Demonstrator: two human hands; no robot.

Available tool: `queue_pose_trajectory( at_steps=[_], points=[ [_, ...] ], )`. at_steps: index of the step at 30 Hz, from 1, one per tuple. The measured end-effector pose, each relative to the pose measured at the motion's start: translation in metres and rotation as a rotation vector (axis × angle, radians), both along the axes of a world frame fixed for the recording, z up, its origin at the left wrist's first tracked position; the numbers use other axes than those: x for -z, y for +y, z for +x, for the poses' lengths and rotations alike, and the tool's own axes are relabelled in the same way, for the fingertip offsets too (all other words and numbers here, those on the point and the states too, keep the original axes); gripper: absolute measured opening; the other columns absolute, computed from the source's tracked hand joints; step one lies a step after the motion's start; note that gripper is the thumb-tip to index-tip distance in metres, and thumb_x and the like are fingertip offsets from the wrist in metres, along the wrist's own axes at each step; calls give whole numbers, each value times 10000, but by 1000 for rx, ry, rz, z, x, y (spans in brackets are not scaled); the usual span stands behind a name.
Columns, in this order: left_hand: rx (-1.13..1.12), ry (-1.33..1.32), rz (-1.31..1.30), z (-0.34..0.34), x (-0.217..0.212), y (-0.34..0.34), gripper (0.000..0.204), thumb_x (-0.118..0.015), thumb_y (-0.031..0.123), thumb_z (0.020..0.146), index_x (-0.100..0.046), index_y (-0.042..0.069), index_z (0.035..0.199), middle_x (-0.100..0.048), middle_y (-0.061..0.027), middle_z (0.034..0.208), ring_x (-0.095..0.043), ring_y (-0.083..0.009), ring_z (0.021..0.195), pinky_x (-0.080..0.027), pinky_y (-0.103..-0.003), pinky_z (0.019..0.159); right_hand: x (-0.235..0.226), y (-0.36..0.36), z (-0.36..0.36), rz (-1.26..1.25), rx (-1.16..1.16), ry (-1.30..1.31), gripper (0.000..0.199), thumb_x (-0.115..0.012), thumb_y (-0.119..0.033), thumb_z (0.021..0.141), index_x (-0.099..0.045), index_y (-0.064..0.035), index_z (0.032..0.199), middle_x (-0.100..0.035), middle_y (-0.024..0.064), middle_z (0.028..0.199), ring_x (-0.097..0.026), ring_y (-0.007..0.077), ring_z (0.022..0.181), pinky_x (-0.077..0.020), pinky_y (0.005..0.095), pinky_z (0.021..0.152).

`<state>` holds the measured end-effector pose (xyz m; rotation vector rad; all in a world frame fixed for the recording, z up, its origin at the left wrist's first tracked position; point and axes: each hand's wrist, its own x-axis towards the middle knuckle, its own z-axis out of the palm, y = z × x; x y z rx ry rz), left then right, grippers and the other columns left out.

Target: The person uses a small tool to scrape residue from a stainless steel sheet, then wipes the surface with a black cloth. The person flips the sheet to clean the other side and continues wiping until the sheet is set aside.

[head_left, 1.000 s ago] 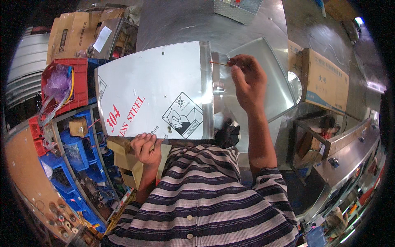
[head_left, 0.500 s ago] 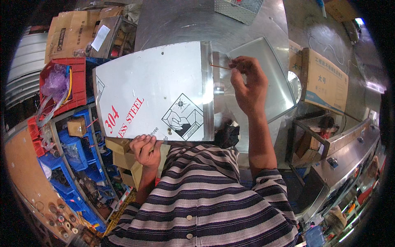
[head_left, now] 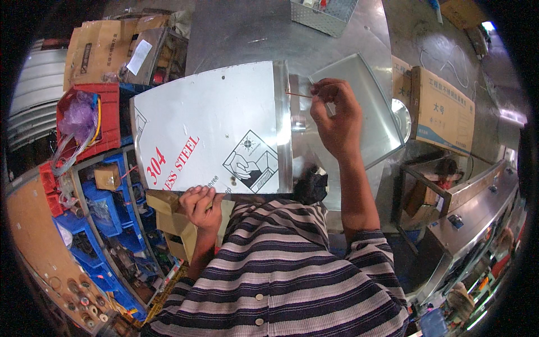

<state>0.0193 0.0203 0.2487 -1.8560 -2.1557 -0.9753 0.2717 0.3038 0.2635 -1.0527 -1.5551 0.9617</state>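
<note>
A bent sheet-metal piece covered in white protective film (head_left: pixel 213 129) is held up in front of me, its bare shiny fold (head_left: pixel 283 123) on the right side. My left hand (head_left: pixel 201 205) grips its lower edge. My right hand (head_left: pixel 335 115) pinches a thin rod-like tool (head_left: pixel 297 94) whose tip touches the top of the bare fold. A second bare metal sheet (head_left: pixel 365 106) lies behind my right hand on the steel table (head_left: pixel 264 33).
Red and blue parts bins (head_left: pixel 95 185) stack at my left, with cardboard boxes (head_left: pixel 98 50) behind them. Another cardboard box (head_left: pixel 443 112) sits at right above a steel bench (head_left: pixel 471 219). A metal basket (head_left: pixel 323 11) stands at the table's far edge.
The film-covered sheet and both hands have barely shifted; my right hand keeps the thin tool at the top of the fold.
</note>
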Motion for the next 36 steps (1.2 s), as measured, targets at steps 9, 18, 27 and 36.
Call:
queue_pose_trajectory(
  at_steps=[9, 18, 27, 36],
  points=[
    [-9, 16, -9, -1, 4, -3, 293, -940, 158, 736, -791, 89, 978, -668, -24, 988, -599, -267, 1033, -496, -469, 968, 0, 1, -1, -6, 17, -15, 160, -723, 27, 819, -648, 7, 959, -682, 104, 1016, -654, 191, 838, -538, 310, 776],
    [-16, -4, 4, -2, 8, -3, 286, -938, 133, 724, -781, 81, 957, -680, -30, 985, -620, -274, 1012, -497, -466, 966, 1, 2, -1, -6, 28, -4, 164, -725, 25, 816, -658, 4, 965, -687, 110, 1021, -665, 209, 832, -547, 318, 762],
    [-13, 36, -10, 0, 0, 0, 284, -941, 127, 716, -783, 82, 948, -674, -27, 970, -625, -272, 1011, -506, -467, 959, -7, -2, 2, -31, -17, -46, 103, -692, 62, 861, -620, 23, 923, -664, 105, 1070, -668, 158, 951, -546, 293, 836],
    [-12, -5, -11, 0, -1, 0, 289, -941, 114, 711, -790, 77, 954, -673, -33, 973, -624, -272, 1021, -508, -463, 956, -8, -3, 1, -31, -9, -45, 136, -699, 64, 852, -650, 18, 971, -670, 98, 1048, -664, 161, 944, -538, 291, 827]
  ],
)
